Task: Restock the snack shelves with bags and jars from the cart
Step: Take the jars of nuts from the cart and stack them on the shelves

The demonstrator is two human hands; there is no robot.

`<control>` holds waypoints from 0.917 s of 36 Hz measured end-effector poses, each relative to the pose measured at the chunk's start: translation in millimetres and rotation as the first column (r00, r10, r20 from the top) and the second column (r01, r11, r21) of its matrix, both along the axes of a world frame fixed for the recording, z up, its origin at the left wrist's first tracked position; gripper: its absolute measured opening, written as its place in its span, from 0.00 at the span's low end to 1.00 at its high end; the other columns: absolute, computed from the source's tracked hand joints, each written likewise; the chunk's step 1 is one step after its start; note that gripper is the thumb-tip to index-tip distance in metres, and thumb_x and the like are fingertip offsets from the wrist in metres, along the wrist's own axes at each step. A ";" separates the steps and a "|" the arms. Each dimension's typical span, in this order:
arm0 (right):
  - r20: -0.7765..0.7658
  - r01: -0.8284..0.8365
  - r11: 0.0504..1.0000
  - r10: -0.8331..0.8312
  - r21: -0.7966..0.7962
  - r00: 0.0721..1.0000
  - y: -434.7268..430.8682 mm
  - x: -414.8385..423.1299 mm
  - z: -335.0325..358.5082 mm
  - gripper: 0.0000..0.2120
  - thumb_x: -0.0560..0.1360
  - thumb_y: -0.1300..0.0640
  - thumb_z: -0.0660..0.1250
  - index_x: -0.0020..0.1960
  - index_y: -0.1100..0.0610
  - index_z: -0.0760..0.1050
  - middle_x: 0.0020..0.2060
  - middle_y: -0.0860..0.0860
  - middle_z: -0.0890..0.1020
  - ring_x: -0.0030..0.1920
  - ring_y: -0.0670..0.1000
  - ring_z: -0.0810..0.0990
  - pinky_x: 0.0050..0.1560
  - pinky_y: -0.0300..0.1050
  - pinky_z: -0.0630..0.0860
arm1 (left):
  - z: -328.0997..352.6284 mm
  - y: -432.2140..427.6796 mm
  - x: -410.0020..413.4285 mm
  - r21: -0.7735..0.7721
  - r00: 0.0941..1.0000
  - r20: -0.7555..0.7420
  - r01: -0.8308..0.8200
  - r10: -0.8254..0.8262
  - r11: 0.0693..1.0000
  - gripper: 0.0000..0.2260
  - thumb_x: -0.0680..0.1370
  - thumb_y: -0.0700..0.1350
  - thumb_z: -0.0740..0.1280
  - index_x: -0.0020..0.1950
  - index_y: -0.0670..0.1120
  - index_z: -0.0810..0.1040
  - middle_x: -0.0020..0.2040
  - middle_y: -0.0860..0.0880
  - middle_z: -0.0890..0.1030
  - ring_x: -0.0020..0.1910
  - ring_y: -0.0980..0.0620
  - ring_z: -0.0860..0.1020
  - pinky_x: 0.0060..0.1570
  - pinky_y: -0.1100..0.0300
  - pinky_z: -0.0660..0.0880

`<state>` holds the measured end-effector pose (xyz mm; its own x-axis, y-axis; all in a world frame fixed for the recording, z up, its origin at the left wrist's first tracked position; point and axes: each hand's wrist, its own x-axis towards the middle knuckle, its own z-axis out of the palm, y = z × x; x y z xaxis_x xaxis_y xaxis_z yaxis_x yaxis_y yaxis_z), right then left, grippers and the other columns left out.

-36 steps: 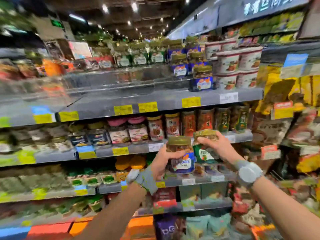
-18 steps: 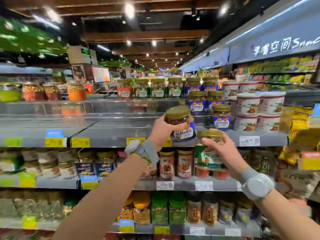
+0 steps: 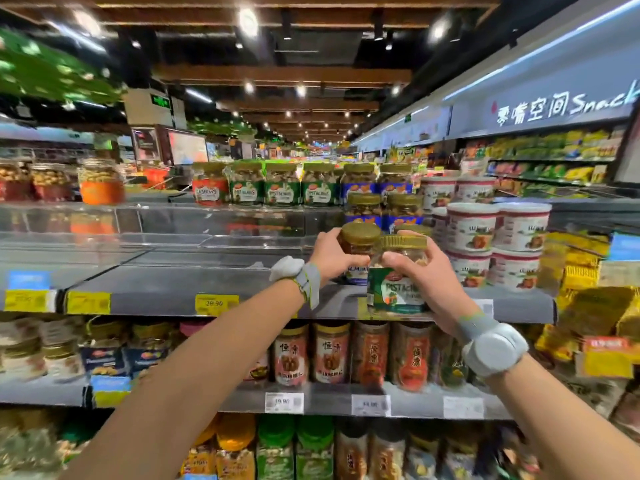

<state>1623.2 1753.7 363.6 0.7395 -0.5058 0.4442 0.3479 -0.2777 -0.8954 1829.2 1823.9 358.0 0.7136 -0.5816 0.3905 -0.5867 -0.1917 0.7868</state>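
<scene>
Head view, snack aisle, both arms raised to the grey shelf (image 3: pixel 180 277).

- Left hand (image 3: pixel 330 259): fingers wrapped round the almond jar (image 3: pixel 360 235), gold lid up, blue label half hidden by the fingers. The jar stands upright, over the shelf deck. Whether its base touches the deck cannot be told.
- Right hand (image 3: pixel 429 278): grips the pistachio jar (image 3: pixel 394 289) by its upper body, green label facing the camera. It is upright, nearer the viewer than the almond jar and overlapping it in view, low at the shelf's front edge.
- Blue-label stack (image 3: pixel 365 206) sits directly behind the almond jar, just beyond the left hand. White tubs (image 3: pixel 498 233) stand to the right.
- Green pistachio row (image 3: pixel 282 187) stands on the raised back tier, up and to the left of the right hand.

Judgement: the almond jar is the nearer to its place. A short push straight back, axis kept vertical, would seat it before its stack. The pistachio jar needs a longer reach across to the left, past the left arm, so the left hand likely releases first.
</scene>
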 end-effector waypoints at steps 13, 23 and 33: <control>0.003 -0.076 0.997 0.076 0.000 0.997 -24.6 8.6 5.6 0.32 0.67 0.50 0.78 0.68 0.51 0.72 0.55 0.49 0.85 0.52 0.47 0.85 0.45 0.38 0.81 | -6.4 -26.4 5.2 0.069 0.995 0.076 -0.062 0.056 0.996 0.31 0.72 0.54 0.77 0.70 0.45 0.72 0.64 0.47 0.80 0.62 0.47 0.78 0.64 0.49 0.75; -0.004 -0.073 0.997 0.073 0.038 0.997 -41.6 1.1 2.2 0.32 0.66 0.47 0.80 0.66 0.51 0.73 0.55 0.52 0.85 0.54 0.55 0.85 0.56 0.58 0.81 | -4.7 -22.6 -8.4 0.241 0.978 0.186 -0.137 0.093 0.961 0.45 0.66 0.57 0.81 0.75 0.46 0.62 0.68 0.43 0.72 0.66 0.43 0.74 0.64 0.49 0.73; -0.020 -0.072 0.996 0.073 0.043 0.997 -42.2 -2.1 8.0 0.30 0.64 0.46 0.79 0.62 0.50 0.74 0.53 0.52 0.86 0.50 0.55 0.86 0.50 0.55 0.82 | -2.0 -14.4 -16.4 0.253 0.981 0.155 -0.152 0.115 0.955 0.48 0.71 0.57 0.78 0.80 0.45 0.53 0.75 0.40 0.65 0.72 0.40 0.70 0.67 0.47 0.71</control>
